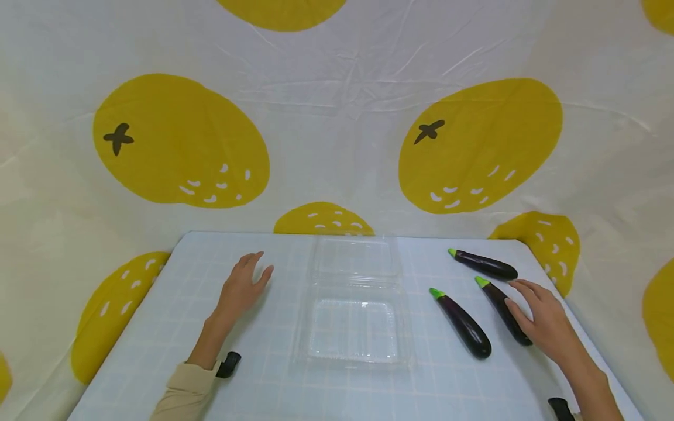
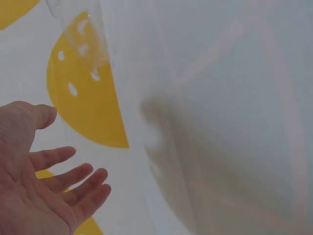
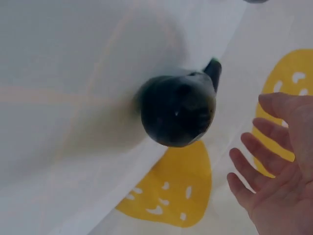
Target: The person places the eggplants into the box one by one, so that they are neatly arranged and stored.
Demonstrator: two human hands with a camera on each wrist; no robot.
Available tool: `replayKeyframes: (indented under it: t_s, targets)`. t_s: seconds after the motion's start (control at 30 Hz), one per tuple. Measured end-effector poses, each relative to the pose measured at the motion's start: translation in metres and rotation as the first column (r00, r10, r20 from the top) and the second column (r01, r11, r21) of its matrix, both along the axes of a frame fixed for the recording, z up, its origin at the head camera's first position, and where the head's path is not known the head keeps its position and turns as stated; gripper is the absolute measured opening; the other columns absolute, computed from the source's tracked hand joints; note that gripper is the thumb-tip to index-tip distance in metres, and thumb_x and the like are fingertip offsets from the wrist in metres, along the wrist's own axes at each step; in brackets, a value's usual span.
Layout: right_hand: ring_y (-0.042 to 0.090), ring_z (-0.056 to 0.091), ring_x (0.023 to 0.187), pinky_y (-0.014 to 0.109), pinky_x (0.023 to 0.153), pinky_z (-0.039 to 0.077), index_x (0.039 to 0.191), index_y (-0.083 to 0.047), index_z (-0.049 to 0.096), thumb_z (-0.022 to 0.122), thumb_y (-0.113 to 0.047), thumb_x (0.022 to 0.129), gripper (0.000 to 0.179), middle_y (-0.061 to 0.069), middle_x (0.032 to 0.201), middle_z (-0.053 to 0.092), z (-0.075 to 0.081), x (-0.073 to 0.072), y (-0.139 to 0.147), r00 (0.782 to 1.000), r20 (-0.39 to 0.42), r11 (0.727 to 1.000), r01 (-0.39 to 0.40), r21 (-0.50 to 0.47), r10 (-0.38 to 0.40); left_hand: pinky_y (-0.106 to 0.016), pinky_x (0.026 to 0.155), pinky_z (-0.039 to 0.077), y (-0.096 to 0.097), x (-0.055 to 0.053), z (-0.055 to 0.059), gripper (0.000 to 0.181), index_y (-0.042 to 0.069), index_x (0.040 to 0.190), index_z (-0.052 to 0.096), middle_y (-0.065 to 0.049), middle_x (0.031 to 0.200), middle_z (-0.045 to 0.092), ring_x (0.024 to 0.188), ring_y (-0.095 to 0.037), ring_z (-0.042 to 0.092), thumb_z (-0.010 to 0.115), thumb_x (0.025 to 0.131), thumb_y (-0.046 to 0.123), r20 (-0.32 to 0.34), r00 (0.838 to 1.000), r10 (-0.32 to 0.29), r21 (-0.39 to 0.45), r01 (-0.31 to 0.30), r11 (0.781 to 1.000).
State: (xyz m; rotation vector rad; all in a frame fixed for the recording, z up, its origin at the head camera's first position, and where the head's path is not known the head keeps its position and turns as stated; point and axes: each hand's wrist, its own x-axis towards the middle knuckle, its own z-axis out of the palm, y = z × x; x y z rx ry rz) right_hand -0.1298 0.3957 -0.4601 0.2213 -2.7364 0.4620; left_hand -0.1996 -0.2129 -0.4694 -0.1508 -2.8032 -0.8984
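Note:
On the right side of the table lie three dark eggplants with green stem ends: one at the back [image 1: 487,265], one in the middle [image 1: 505,313] and one nearer the container [image 1: 466,324]. My right hand [image 1: 544,318] hovers at the right of the middle eggplant, fingers spread and holding nothing. In the right wrist view a dark eggplant [image 3: 178,112] is seen end-on, apart from the fingers [image 3: 257,156]. My left hand [image 1: 239,295], fingers relaxed and holding nothing, is above the table left of a clear plastic clamshell container [image 1: 302,327], whose lid [image 1: 355,257] lies folded back.
The table [image 1: 263,392] has a pale checked cover. Its back edge meets a white cloth backdrop [image 1: 337,146] printed with yellow fruit shapes. Black wrist bands sit on the left wrist [image 1: 229,365] and the right wrist [image 1: 560,408].

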Motion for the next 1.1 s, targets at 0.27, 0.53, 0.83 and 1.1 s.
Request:
replayKeyframes:
  t_s: [0.27, 0.53, 0.83, 1.1]
  targets:
    - [0.053, 0.045, 0.122, 0.073, 0.101, 0.035, 0.132, 0.005, 0.057, 0.073, -0.005, 0.093, 0.044, 0.032, 0.135, 0.052, -0.004, 0.003, -0.011, 0.998, -0.037, 0.999, -0.048, -0.003, 0.048, -0.058, 0.112, 0.039, 0.019, 0.004, 0.002, 0.056, -0.001, 0.149, 0.049, -0.024, 0.149, 0.048, 0.137, -0.041, 0.046, 0.061, 0.105, 0.033, 0.008, 1.000, -0.023, 0.074, 0.022, 0.997]
    - [0.051, 0.048, 0.119, 0.071, 0.095, 0.037, 0.130, 0.004, 0.060, 0.077, -0.001, 0.087, 0.046, 0.030, 0.132, 0.054, -0.006, 0.003, -0.023, 0.993, -0.058, 0.994, -0.106, 0.005, 0.106, -0.054, 0.100, 0.051, 0.035, 0.009, 0.002, 0.052, 0.002, 0.146, 0.055, -0.020, 0.141, 0.056, 0.119, -0.037, 0.060, 0.063, 0.104, 0.032, -0.019, 0.999, -0.045, 0.161, 0.048, 0.986]
    - [0.050, 0.050, 0.118, 0.068, 0.094, 0.041, 0.132, 0.004, 0.060, 0.077, -0.005, 0.090, 0.046, 0.029, 0.132, 0.054, -0.008, 0.005, -0.037, 0.994, -0.004, 0.994, -0.111, 0.009, 0.111, -0.049, 0.092, 0.055, 0.049, 0.014, 0.003, 0.047, 0.000, 0.143, 0.056, -0.022, 0.137, 0.059, 0.108, -0.032, 0.064, 0.065, 0.104, 0.023, -0.013, 0.992, -0.122, 0.259, 0.121, 0.958]
    - [0.050, 0.051, 0.119, 0.069, 0.095, 0.042, 0.133, 0.003, 0.060, 0.074, -0.003, 0.092, 0.044, 0.028, 0.134, 0.054, -0.006, 0.006, -0.051, 0.990, 0.056, 0.991, -0.133, 0.023, 0.131, -0.039, 0.083, 0.057, 0.056, 0.020, 0.000, 0.042, -0.001, 0.138, 0.061, -0.019, 0.128, 0.065, 0.095, -0.024, 0.062, 0.067, 0.102, 0.020, -0.028, 0.991, -0.130, 0.290, 0.133, 0.948]
